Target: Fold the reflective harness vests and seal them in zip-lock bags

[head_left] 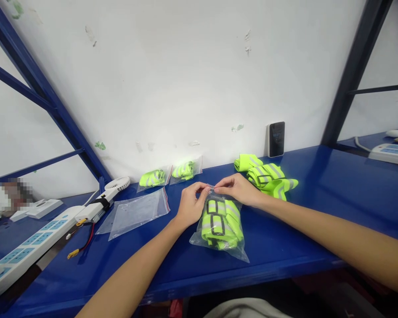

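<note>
A clear zip bag (242, 255) lies on the blue table in front of me, with a rolled neon-yellow reflective strap (230, 225) inside it. Grey bands and black buckles show through the plastic. My left hand (193, 202) pinches the bag's top edge between thumb and fingers. Close beside it, my right hand (237, 187) pinches the same edge from the right. Both hands are closed on the plastic, their fingertips almost touching. The far edge of the bag is partly hidden by my fingers.
Flat clear bags (137, 214) lie to the left. Behind them are two bagged yellow straps (152, 178). Loose rolled straps (267, 174) sit at back right, near a black-and-white device (276, 139) against the wall. A white fan (117, 183), wires (91, 234) and a power strip (29, 247) line the left.
</note>
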